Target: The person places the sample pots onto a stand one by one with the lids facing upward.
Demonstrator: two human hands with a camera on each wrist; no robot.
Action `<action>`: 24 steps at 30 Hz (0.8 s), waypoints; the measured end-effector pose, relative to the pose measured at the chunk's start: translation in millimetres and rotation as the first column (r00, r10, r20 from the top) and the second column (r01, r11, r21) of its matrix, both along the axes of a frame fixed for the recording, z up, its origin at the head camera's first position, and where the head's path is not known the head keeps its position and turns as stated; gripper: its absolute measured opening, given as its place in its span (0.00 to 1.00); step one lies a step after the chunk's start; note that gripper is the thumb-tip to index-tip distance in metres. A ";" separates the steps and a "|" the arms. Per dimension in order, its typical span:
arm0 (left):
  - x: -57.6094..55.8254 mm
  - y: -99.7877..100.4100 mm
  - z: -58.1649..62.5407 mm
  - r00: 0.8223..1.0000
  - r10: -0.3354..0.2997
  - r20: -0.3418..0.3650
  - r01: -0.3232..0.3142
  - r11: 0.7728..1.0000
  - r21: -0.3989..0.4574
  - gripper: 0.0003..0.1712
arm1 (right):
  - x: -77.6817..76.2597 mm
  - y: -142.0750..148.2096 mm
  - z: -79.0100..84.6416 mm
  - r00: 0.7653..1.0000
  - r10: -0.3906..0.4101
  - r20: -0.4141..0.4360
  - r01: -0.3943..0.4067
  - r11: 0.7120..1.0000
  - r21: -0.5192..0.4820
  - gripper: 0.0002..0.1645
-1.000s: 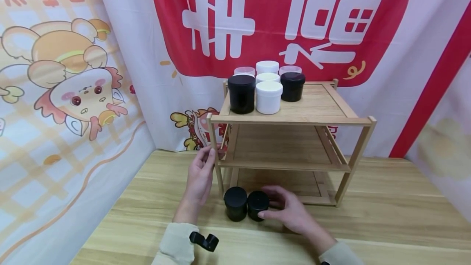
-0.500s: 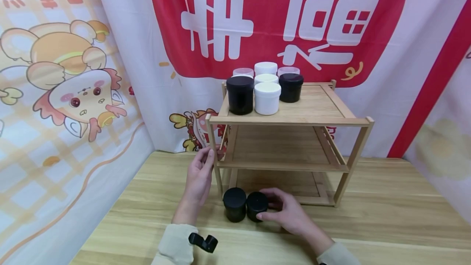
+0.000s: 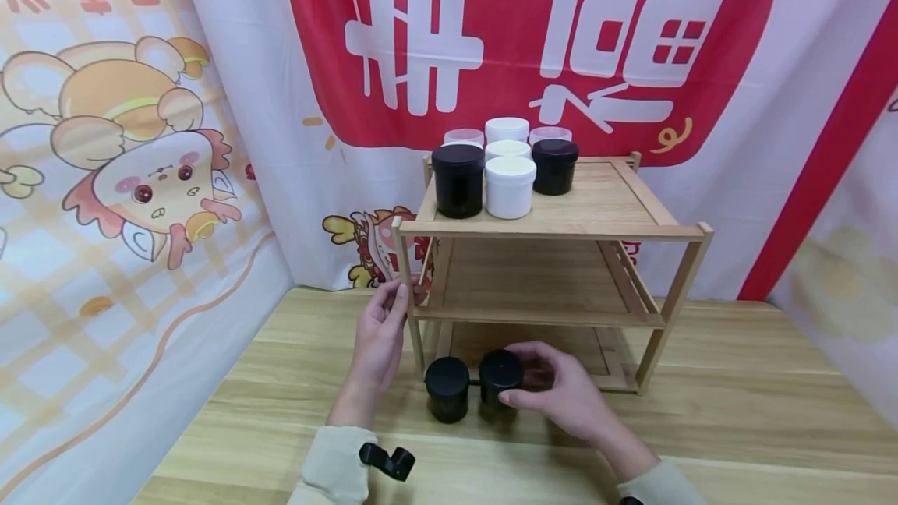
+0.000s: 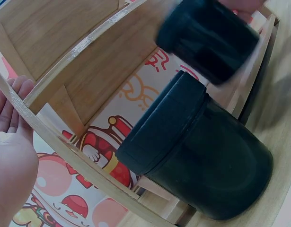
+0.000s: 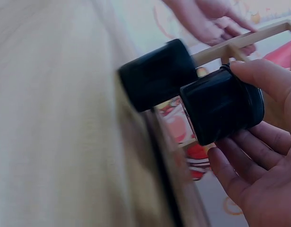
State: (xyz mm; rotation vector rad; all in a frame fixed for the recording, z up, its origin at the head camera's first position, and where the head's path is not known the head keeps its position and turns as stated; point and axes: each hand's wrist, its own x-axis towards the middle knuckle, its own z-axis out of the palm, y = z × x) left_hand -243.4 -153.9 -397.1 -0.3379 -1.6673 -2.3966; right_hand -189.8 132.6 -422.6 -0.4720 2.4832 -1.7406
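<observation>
My right hand (image 3: 568,396) grips a small black lidded jar (image 5: 223,104), thumb on one side and fingers on the other. That jar is raised off the table, as the right wrist view shows. Just left of it, a second black jar (image 3: 447,390) stands upright on the table, untouched, in front of the rack's bottom tier. My left hand (image 3: 379,333) holds the front left post (image 3: 407,271) of the wooden rack, its fingers reaching behind the post (image 4: 55,135) in the left wrist view.
The three-tier wooden rack (image 3: 554,230) stands at the back of the wooden table (image 3: 744,411). On its top tier are black jars (image 3: 458,185), white jars (image 3: 510,189) and clear-lidded ones (image 3: 550,133). Printed cloth (image 3: 238,84) hangs behind and at the sides.
My right hand has lifted the smaller black jar off the table and shifted it slightly right, away from the other jar. My left hand stays at the post.
</observation>
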 end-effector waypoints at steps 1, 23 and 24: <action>-0.1 0.0 -0.1 1.000 0.000 0.001 0.000 1.000 0.002 0.24 | 1.0 1.7 4.0 1.000 -0.002 -0.005 0.002 1.000 -0.004 0.37; 0.1 0.2 0.4 1.000 0.004 0.005 -0.004 1.000 -0.003 0.14 | 27.7 31.7 68.7 0.970 -0.062 -0.233 0.050 0.997 -0.056 0.32; 0.3 0.2 0.6 1.000 0.006 0.008 -0.006 1.000 -0.002 0.14 | 28.5 32.5 69.7 0.970 -0.061 -0.237 0.049 0.997 -0.055 0.32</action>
